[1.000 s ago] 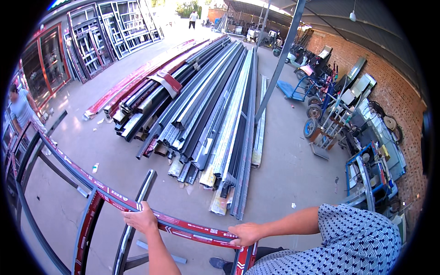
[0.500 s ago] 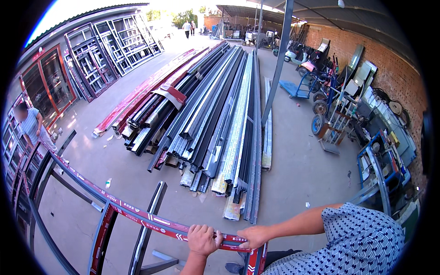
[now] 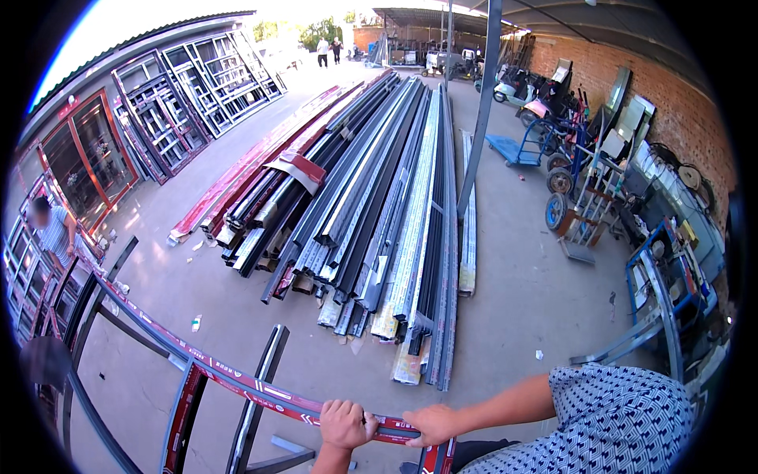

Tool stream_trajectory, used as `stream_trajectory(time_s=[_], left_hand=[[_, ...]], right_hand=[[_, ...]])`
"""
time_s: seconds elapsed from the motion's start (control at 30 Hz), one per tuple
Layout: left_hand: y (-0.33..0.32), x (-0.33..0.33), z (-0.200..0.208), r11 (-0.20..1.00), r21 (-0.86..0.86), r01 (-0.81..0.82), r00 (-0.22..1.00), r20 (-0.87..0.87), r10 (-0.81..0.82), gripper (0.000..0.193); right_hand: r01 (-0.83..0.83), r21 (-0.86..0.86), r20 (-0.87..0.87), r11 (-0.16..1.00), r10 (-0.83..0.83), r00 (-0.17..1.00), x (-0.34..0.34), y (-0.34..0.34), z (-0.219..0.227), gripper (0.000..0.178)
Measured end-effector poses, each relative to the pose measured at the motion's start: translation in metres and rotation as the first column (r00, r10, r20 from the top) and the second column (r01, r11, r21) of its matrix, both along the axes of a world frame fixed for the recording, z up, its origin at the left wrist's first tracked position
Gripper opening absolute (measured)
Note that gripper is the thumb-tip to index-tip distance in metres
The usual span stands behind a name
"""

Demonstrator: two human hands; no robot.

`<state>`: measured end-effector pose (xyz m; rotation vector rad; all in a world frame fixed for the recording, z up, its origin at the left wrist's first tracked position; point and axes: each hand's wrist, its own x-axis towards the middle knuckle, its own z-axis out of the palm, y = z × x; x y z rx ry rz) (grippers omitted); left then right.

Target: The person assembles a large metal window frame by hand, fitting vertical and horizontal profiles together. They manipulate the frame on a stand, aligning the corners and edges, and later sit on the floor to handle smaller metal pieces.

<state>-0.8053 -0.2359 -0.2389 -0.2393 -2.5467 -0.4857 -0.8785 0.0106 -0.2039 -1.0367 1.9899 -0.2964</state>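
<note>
A long metal frame bar, covered in red film with white markings, runs from the left down to the lower middle. My left hand is closed over it near its right end, fingers curled, thumb toward the right. Just to the right, my right hand holds the same bar beside the corner, where a short red upright runs down. Its fingers point left, and part of them is hidden. Another red upright meets the bar further left. A dark metal profile passes beneath the bar.
Long metal profiles lie in a big pile ahead. A grey post stands beside it. To the right are a blue platform cart and a hand truck. At left, a person in a striped top stands by frames.
The view has shifted slightly, so the pile sits a little further right. Both hands keep their grip on the bar. A dark, blurred round shape has appeared at the left edge.
</note>
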Motion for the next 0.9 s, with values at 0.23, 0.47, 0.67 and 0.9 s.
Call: stream_trajectory(time_s=[0.23,0.47,0.67,0.9], left_hand=[[-0.001,0.0,-0.005,0.999,-0.033,-0.017,0.999,0.049,0.019,0.023],[0.0,-0.002,-0.006,0.999,-0.014,-0.031,0.999,0.031,0.032,0.023],[0.003,-0.003,-0.009,1.0,0.008,-0.02,1.0,-0.022,0.02,0.023],[-0.003,0.0,-0.01,1.0,-0.008,-0.027,1.0,-0.001,0.027,0.027]], right_hand=[[0.112,-0.021,-0.273,0.993,-0.114,0.955,0.026,-0.005,0.001,0.068],[0.187,0.027,-0.355,0.982,-0.166,0.92,0.033,-0.01,0.01,0.07],[0.236,0.006,-0.376,0.972,-0.216,0.901,0.039,-0.006,0.003,0.07],[0.272,0.004,-0.31,0.962,-0.257,0.915,0.042,-0.013,0.015,0.067]])
